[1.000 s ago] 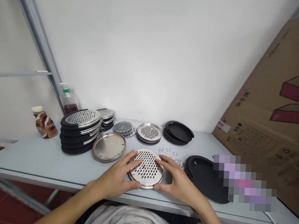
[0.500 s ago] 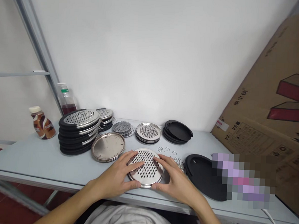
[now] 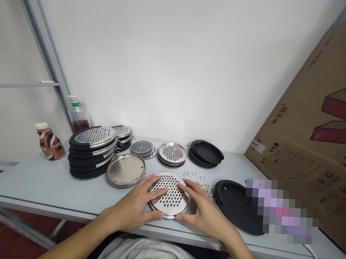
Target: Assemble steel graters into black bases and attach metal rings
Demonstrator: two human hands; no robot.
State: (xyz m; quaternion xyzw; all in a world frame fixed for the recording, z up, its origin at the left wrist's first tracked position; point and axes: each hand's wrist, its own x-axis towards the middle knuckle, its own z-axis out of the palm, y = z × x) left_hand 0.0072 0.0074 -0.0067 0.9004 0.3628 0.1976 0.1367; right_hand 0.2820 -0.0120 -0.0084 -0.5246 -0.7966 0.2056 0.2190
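Note:
A round metal grater plate [image 3: 171, 197] with rows of slots lies near the table's front edge, apparently on another metal disc. My left hand [image 3: 138, 201] grips its left side, thumb at the front rim and a fingertip on the slotted face. Around the right side curls my right hand [image 3: 200, 208], its thumb also at the front rim. Left of them sits a stack of plain metal discs [image 3: 126, 169]. To the right lie a black round holder [image 3: 238, 206] and several small metal clips [image 3: 207, 190].
Black holders with grater plates [image 3: 92, 152] are stacked at left, near two bottles [image 3: 49, 142]. Along the wall stand grater discs [image 3: 143, 148], rimmed grater plates [image 3: 172, 153] and black holders [image 3: 206, 152]. A large cardboard box [image 3: 305, 144] leans at right, beside a pixelated patch.
My hands keep the same hold on the grater plate. The whole view has shifted very slightly; nothing on the table has visibly moved.

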